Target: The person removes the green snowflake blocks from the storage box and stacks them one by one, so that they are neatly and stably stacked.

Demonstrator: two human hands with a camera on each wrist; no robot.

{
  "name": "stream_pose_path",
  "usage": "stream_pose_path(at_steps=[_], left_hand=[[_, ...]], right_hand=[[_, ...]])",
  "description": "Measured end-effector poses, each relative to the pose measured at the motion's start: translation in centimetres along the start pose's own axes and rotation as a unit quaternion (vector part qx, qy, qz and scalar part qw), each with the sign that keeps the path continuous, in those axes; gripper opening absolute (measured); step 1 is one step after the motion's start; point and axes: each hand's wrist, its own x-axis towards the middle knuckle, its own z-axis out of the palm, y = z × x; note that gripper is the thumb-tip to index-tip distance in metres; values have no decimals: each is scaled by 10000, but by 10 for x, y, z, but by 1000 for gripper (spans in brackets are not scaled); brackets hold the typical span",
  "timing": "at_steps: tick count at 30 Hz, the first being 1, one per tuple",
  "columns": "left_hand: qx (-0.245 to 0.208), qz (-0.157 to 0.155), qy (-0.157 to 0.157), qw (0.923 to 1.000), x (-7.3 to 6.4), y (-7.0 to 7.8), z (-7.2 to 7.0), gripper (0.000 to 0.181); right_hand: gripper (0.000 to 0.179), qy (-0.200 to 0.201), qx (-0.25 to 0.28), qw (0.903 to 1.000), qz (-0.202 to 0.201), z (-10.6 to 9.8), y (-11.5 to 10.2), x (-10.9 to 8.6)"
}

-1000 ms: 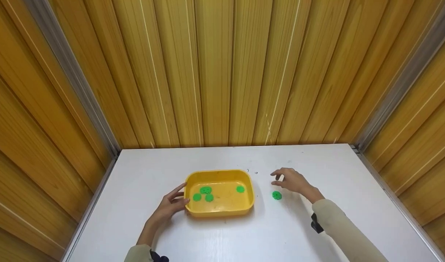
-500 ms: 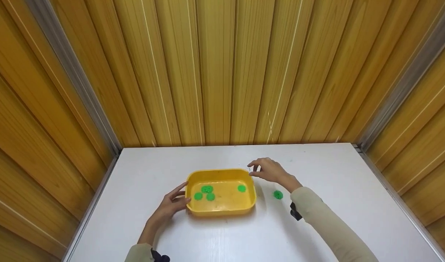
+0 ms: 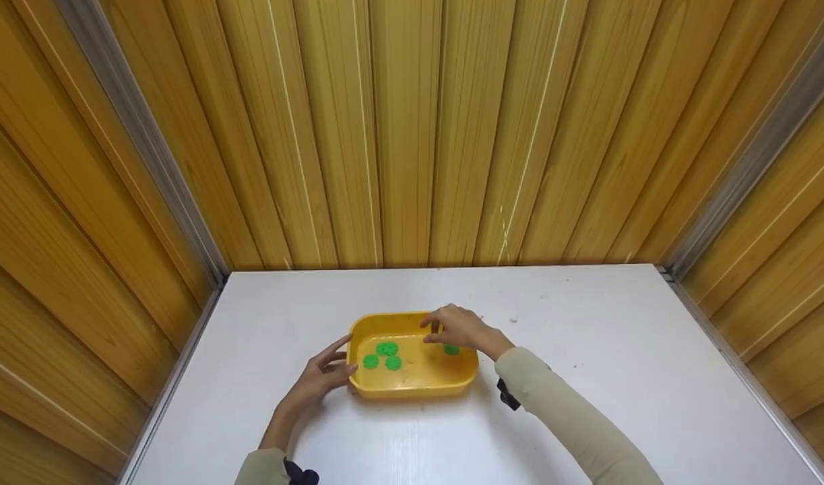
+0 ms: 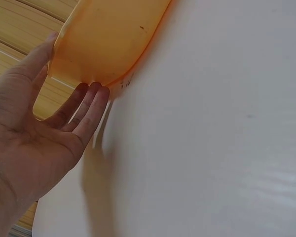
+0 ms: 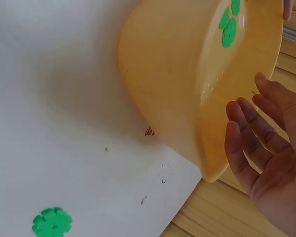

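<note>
A yellow plastic tub (image 3: 412, 389) stands on the white table with several flat green notched discs (image 3: 387, 349) lying inside, most grouped at its left. A single green disc (image 3: 451, 349) shows partly beneath my right hand. My left hand (image 3: 317, 380) holds the tub's left end, thumb at the rim and fingertips against the outer wall (image 4: 93, 44). My right hand (image 3: 459, 328) hovers over the tub's right part, fingers loosely bent with nothing visible between them. Another green disc (image 5: 52, 222) lies on the table outside the tub; the right sleeve hides it in the head view.
The white table (image 3: 283, 303) backs onto a wood-patterned panel wall (image 3: 405, 135), with similar panels and metal corner posts at both sides. Small dark marks and specks (image 5: 149, 131) dot the tabletop beside the tub.
My right hand has moved left, from beside the loose disc to above the tub's right part, and its sleeve now covers that disc in the head view. My left hand stays at the tub.
</note>
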Motion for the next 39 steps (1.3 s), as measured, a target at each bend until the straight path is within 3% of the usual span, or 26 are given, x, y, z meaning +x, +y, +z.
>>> stream_pose_path(at_steps=[5,14,20,26,39], left_hand=[[-71,-8,-3,10000,-1,0,0,71],[-44,34,-60,10000,2,0,0,71],[45,11,-42,10000,0,1,0,70],[29,46,-108,9999,0,3,0,69],[-68,10,-105,9999,0,2,-1,72]], right_hand=[[34,-226,121,9996,-69,12,-12,15],[34,-438,234,9985,247,30,-21,30],[38,-392,221,9980,440,42,-30,40],[39,-232,-192,9982,516,51,-41,49],[32,17,-633,9962,590,64,-41,55]])
